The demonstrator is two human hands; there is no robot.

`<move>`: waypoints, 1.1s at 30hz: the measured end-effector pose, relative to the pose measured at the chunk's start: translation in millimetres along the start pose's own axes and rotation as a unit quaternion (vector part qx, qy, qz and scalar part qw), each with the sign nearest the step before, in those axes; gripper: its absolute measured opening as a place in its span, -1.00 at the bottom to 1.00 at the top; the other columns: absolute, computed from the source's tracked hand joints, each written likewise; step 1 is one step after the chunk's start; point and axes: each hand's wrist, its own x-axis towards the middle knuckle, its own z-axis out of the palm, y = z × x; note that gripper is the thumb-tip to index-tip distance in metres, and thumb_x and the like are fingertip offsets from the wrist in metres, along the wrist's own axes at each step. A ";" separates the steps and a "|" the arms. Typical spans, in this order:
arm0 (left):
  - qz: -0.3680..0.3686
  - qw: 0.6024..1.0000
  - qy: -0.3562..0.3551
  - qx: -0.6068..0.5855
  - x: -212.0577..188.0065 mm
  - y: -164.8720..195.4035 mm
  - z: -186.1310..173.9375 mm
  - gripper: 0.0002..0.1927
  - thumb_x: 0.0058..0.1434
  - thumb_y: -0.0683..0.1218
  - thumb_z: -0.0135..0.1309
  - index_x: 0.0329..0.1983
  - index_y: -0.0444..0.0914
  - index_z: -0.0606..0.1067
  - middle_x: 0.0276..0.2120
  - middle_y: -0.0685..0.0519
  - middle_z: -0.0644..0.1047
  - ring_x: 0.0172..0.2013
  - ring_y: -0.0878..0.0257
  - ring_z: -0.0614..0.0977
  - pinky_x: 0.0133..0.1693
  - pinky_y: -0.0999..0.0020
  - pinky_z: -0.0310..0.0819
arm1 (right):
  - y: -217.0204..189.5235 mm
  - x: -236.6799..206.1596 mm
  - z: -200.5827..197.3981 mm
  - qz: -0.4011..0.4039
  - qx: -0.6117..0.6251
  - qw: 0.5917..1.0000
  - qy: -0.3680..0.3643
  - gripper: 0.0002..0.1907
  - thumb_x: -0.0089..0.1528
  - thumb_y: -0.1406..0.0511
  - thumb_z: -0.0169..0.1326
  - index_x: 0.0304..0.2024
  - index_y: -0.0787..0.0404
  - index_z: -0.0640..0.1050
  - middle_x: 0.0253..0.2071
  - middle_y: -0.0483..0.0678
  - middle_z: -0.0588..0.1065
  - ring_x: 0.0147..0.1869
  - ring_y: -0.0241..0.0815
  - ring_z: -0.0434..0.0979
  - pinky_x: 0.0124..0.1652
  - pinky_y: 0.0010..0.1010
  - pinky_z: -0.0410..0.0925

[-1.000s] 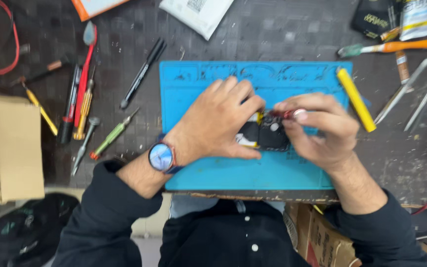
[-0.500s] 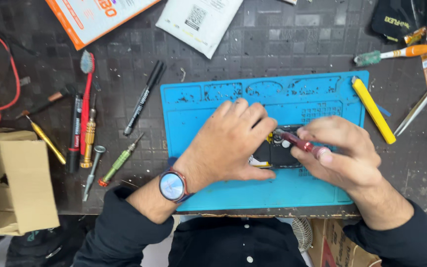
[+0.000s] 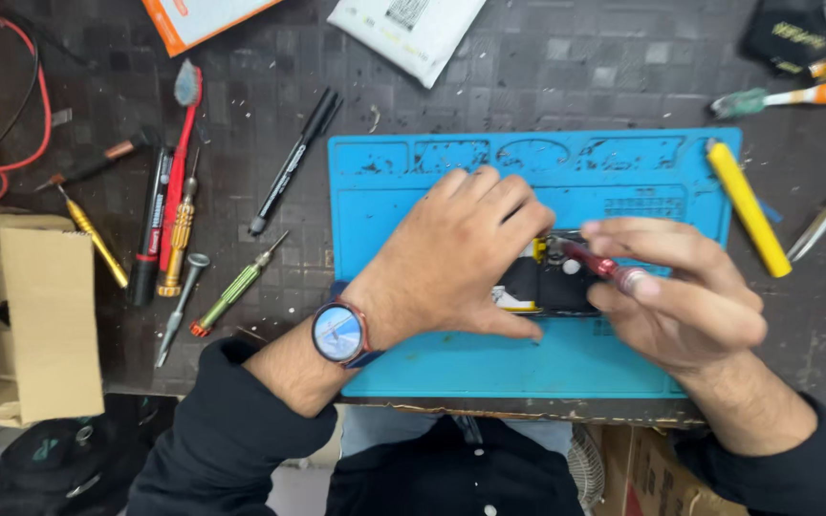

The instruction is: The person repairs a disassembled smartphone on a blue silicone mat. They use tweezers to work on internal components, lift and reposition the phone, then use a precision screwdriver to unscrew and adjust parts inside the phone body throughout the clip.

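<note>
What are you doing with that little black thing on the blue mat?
A person's left hand holds a small black gadget flat on the blue mat. The right hand grips a red screwdriver, its tip touching the gadget's top. More screwdrivers lie beside the mat.

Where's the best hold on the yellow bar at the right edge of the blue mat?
Probably mid-length, across its narrow width, coming straight down from above. The yellow bar lies flat and diagonal, half on the blue mat, with bare surface along both long sides. The right hand is nearest.
</note>
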 end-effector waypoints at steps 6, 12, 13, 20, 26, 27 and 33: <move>0.023 1.000 -0.009 -0.013 6.3 6.4 -6.2 -0.07 -0.26 0.40 0.42 0.00 -0.28 0.43 -0.14 -0.04 0.42 -0.09 -0.02 0.45 -0.05 0.11 0.30 | 1.0 -2.8 -9.1 0.016 -0.005 0.999 -0.029 -0.62 0.26 0.60 0.19 -0.02 0.19 0.35 -0.08 0.13 0.53 -0.01 0.07 0.67 -0.07 -0.20 0.55; 0.027 0.999 -0.034 -0.024 1.3 5.4 -7.7 -0.19 -0.19 0.23 0.37 0.03 -0.30 0.43 -0.11 -0.08 0.41 -0.10 -0.04 0.43 -0.06 0.11 0.28 | 0.1 -12.0 -12.7 -0.001 -0.040 0.998 -0.044 -0.60 0.23 0.58 0.28 -0.04 0.18 0.41 -0.12 0.12 0.49 -0.04 0.00 0.65 -0.08 -0.25 0.55; 0.027 0.999 -0.033 -0.025 0.7 5.1 -7.3 -0.20 -0.18 0.21 0.36 0.04 -0.31 0.42 -0.11 -0.08 0.40 -0.10 -0.04 0.43 -0.06 0.11 0.28 | -0.1 -11.7 -12.4 -0.005 -0.038 0.998 -0.045 -0.60 0.23 0.58 0.28 -0.03 0.17 0.41 -0.11 0.12 0.49 -0.03 0.00 0.65 -0.08 -0.25 0.55; 0.026 0.998 -0.046 -0.027 -2.2 1.4 -1.9 -0.21 -0.13 0.21 0.36 0.08 -0.31 0.41 -0.08 -0.09 0.41 -0.08 -0.04 0.43 -0.06 0.09 0.27 | -2.9 -3.1 -10.8 0.001 -0.057 0.997 -0.044 -0.54 0.20 0.59 0.30 -0.03 0.15 0.38 -0.10 0.06 0.54 -0.02 0.01 0.66 -0.09 -0.25 0.52; 0.029 0.998 -0.043 -0.036 -7.5 0.7 0.0 -0.21 -0.11 0.13 0.37 0.14 -0.34 0.40 0.00 -0.11 0.40 -0.01 -0.06 0.43 0.04 0.07 0.33 | -6.7 4.0 -5.1 -0.040 -0.066 0.996 -0.053 -0.52 0.14 0.60 0.31 -0.08 0.16 0.37 -0.15 0.08 0.52 -0.11 0.02 0.64 -0.18 -0.24 0.48; 0.023 0.998 -0.045 -0.043 -7.8 1.3 -0.7 -0.21 -0.11 0.11 0.38 0.15 -0.33 0.40 0.01 -0.10 0.41 0.00 -0.06 0.44 0.05 0.07 0.35 | -7.6 4.6 -4.6 -0.040 -0.068 0.995 -0.053 -0.52 0.14 0.60 0.31 -0.08 0.16 0.37 -0.15 0.07 0.52 -0.11 0.02 0.64 -0.18 -0.24 0.47; 0.017 0.995 -0.076 -0.060 -9.4 -3.5 -11.9 -0.03 -0.31 0.16 0.48 0.19 -0.27 0.42 0.02 -0.06 0.42 0.03 -0.07 0.44 0.08 0.05 0.37 | -5.0 3.5 -4.4 -0.037 -0.074 0.996 -0.045 -0.56 0.17 0.61 0.30 -0.10 0.18 0.38 -0.18 0.09 0.53 -0.13 0.01 0.65 -0.17 -0.24 0.49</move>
